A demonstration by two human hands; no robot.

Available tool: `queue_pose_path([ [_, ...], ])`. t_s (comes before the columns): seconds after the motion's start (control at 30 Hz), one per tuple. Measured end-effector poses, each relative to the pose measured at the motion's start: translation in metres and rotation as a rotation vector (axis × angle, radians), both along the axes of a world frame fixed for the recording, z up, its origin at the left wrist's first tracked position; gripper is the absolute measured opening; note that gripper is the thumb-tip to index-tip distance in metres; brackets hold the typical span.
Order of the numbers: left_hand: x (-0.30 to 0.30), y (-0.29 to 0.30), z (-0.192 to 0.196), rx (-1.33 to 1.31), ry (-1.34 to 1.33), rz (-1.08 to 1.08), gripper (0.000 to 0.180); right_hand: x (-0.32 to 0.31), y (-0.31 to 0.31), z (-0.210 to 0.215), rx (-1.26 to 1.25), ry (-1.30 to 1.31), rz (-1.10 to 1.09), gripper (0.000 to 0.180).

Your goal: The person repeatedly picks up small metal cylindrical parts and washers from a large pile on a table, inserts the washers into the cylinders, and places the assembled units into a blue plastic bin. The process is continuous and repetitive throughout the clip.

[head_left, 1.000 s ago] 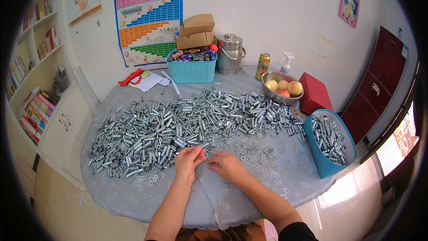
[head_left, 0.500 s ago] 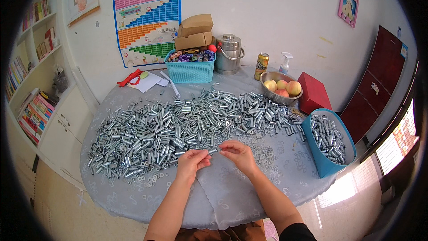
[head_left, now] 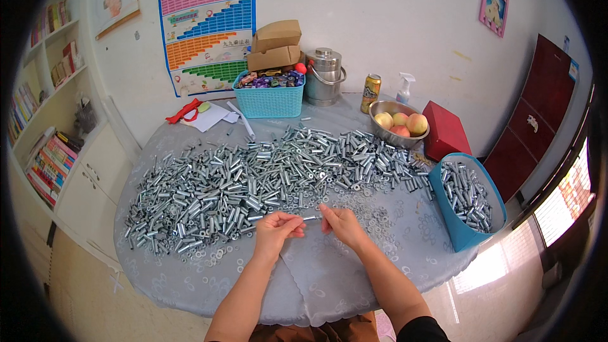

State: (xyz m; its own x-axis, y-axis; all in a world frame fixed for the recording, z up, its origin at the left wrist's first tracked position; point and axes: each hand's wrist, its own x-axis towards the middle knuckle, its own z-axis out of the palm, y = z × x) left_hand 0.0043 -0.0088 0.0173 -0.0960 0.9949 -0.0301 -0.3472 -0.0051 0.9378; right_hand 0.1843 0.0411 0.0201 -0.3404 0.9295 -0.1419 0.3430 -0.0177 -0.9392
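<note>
My left hand [head_left: 276, 233] is closed in a pinch on a small silvery anchor bolt [head_left: 311, 218], held level just above the near side of the metal pile. At the bolt's other end, the curled fingers and raised thumb of my right hand [head_left: 342, 225] close around the tip; the fingers hide that end. Behind both hands spreads a wide heap of shiny metal sleeves and bolts [head_left: 253, 180]. Small flat washers [head_left: 370, 215] lie scattered beside my right hand, with more washers [head_left: 218, 254] near the left front of the heap.
A blue bin [head_left: 451, 218] of metal anchors stands at the table's right edge. Farther back are a steel bowl [head_left: 405, 141] of fruit, a red box [head_left: 446, 133], a drink can [head_left: 370, 94], a spray bottle [head_left: 405, 88], a metal pot [head_left: 324, 79] and a turquoise basket [head_left: 269, 102].
My right hand has shifted slightly right along the bolt, its thumb now raised. More of the bolt shows between the hands. My left hand keeps its pinch.
</note>
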Motion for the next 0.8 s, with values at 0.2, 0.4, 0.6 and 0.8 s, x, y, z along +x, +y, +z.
queue_pose_path([
  [0.2, -0.003, 0.003, -0.003, -0.075, -0.075, 0.085, 0.006, -0.006, -0.006, 0.008, 0.201, 0.382, 0.038, 0.040],
  [0.4, -0.002, 0.003, -0.001, -0.079, -0.118, 0.102, 0.007, -0.008, -0.006, 0.007, 0.218, 0.322, 0.015, 0.040],
  [0.6, -0.004, 0.002, -0.002, -0.083, -0.121, 0.083, 0.007, -0.008, -0.006, 0.002, 0.216, 0.303, -0.008, 0.046],
  [0.8, 0.001, 0.001, -0.001, -0.054, -0.075, 0.086, 0.008, 0.001, -0.003, 0.004, 0.071, 0.316, -0.039, 0.035],
])
